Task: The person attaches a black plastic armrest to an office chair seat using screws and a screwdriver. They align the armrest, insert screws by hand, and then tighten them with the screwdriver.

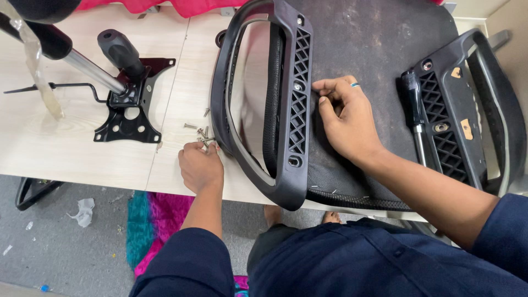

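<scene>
So here's my view from the head cam: my left hand is down on the pale wood-grain tabletop, fingers curled in over a little scatter of small silver screws. Looks like it's pinching one or two, but I can't really tell since the knuckles hide the tips. My right hand rests on the upside-down black fabric chair seat, fingertips bent and pressing against the edge of the black plastic lattice armrest, not wrapped around anything. That armrest lies on the seat's left side. A second black armrest sits at the right, with a black-handled screwdriver lying on it. Far left there's a black metal tilt plate with a gas cylinder.
</scene>
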